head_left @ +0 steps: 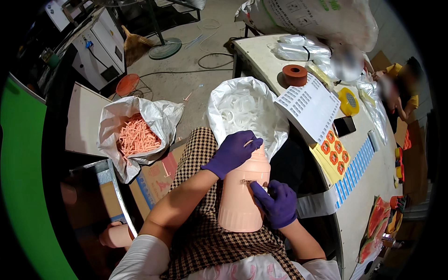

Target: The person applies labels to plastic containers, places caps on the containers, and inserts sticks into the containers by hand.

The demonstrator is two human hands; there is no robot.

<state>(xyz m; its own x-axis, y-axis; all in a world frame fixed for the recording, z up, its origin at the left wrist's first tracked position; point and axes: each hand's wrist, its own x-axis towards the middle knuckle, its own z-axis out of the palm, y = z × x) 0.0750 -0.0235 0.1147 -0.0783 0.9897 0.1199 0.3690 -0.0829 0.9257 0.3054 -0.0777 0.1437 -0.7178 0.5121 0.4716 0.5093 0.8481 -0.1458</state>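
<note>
A pink plastic flask (pixel 240 210) with a ribbed base stands tilted on my lap, a small dark printed mark on its front. My left hand (pixel 232 153), in a purple glove, is closed round the narrow top of the flask and hides part of it. My right hand (pixel 277 203), also gloved in purple, rests at the flask's right side. Its thumb lies against the flask's wall beside the mark and its other fingers are curled. A small pale bit shows between thumb and forefinger, too small to name.
A white sack (pixel 217 100) of clear plastic rings stands ahead, another sack (pixel 170 116) of pink plastic parts at left. On the right-hand table (pixel 368 205) lie a label sheet (pixel 308 107), orange stickers (pixel 337 157), a tape roll (pixel 295 75) and a phone (pixel 344 126). Another pink flask (pixel 116 235) lies lower left. A person sits far right.
</note>
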